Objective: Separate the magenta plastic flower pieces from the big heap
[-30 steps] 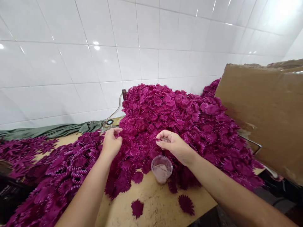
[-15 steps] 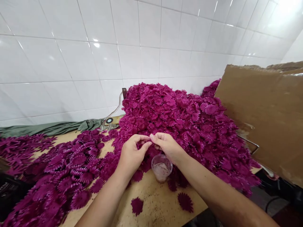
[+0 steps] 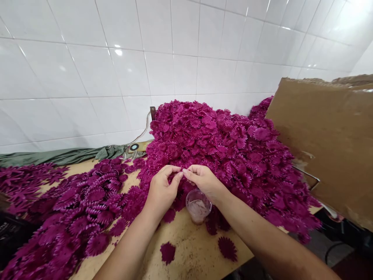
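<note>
Magenta flowers lie heaped, many seemingly unfinished; left hand and right hand meet at fingers, whether grasping one cannot tell.

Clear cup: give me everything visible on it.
The clear cup looks like thin plastic: round, open-topped, see-through walls. It holds a pale pinkish substance with an uneven surface. It stands apparently upright on the tabletop, at the near edge of the magenta flower heap. The right hand overlaps its rim; contact is unclear.
</note>
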`<state>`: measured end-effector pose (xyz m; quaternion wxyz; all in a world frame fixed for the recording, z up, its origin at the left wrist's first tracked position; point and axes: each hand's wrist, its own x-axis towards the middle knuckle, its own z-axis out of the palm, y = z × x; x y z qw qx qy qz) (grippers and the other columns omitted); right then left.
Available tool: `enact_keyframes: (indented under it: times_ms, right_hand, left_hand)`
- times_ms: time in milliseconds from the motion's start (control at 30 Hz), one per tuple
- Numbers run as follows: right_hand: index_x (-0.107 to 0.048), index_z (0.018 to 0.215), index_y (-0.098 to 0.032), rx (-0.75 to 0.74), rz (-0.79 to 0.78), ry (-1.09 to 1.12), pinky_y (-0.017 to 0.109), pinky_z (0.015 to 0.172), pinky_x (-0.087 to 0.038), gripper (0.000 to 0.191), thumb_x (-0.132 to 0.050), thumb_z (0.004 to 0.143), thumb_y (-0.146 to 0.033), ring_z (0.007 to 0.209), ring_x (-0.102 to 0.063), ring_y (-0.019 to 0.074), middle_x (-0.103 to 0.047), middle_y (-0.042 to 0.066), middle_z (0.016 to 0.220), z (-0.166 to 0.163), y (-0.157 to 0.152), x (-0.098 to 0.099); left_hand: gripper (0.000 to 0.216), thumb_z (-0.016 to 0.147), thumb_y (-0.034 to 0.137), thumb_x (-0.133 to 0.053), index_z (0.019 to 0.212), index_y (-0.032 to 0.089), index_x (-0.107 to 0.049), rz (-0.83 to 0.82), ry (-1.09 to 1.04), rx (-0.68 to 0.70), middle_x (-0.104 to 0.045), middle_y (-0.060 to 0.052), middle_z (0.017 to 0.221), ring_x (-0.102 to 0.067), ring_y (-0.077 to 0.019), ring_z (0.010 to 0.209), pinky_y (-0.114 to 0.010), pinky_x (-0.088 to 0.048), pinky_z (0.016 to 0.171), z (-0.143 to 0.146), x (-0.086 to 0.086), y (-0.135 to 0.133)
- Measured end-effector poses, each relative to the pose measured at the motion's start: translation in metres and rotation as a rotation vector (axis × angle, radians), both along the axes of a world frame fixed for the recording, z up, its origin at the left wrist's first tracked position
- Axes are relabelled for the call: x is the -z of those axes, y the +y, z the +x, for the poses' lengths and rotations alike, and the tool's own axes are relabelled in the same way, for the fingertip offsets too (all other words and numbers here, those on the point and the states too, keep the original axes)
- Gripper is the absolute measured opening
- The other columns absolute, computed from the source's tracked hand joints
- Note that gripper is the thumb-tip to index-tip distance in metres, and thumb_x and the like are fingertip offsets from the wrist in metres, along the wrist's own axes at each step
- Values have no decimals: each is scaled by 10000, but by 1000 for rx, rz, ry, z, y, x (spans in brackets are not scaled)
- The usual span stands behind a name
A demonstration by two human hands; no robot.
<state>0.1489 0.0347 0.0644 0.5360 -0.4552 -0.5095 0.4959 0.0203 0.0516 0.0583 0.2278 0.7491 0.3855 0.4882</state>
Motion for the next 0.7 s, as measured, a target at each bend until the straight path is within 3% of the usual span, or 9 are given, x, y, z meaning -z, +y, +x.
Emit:
enact_keyframes:
  times_ms: [233, 333, 433, 567, 700]
  right_hand:
    - [-490, 545, -152, -17, 0, 47, 223, 502, -284, 416, -635, 570, -541, 495, -375, 56, -457, -51, 513, -2, 2, 5]
    - [-523, 599, -151, -53, -64, 152, 217, 530, -343, 423, -652, 541, -549, 562, -456, 73, -515, -30, 584, -1, 2, 4]
    - [-536, 616, -152, -54, -114, 204, 209, 522, -354, 370, -658, 577, -499, 554, -470, 71, -517, -32, 571, 0, 2, 4]
    - [-563, 641, -154, -13, -120, 210, 203, 503, -350, 222, -631, 665, -364, 504, -457, 60, -522, -37, 543, -2, 4, 8]
    - [-606, 738, -159, -23, -125, 230, 207, 511, -363, 132, -620, 672, -272, 508, -478, 65, -551, -31, 557, -3, 5, 10]
  left_hand:
    - [177, 767, 247, -443, 678, 175, -578, -102, -11, -46, -603, -20, 666, -553, -160, 653, -282, -423, 643, 1, 7, 7]
    - [144, 748, 256, -483, 780, 167, -592, -89, -79, -35, -620, -41, 785, -569, -175, 759, -299, -430, 721, 0, 9, 10]
    - [180, 720, 258, -549, 873, 169, -579, 40, -73, -99, -593, -57, 895, -550, -185, 847, -314, -429, 767, -1, 10, 10]
    - [97, 739, 236, -558, 812, 173, -559, 249, 19, -256, -559, -38, 803, -529, -179, 795, -324, -429, 756, -2, 12, 5]
    - [155, 739, 249, -573, 860, 153, -572, 411, 113, -397, -529, -69, 849, -503, -208, 854, -359, -417, 787, -3, 14, 4]
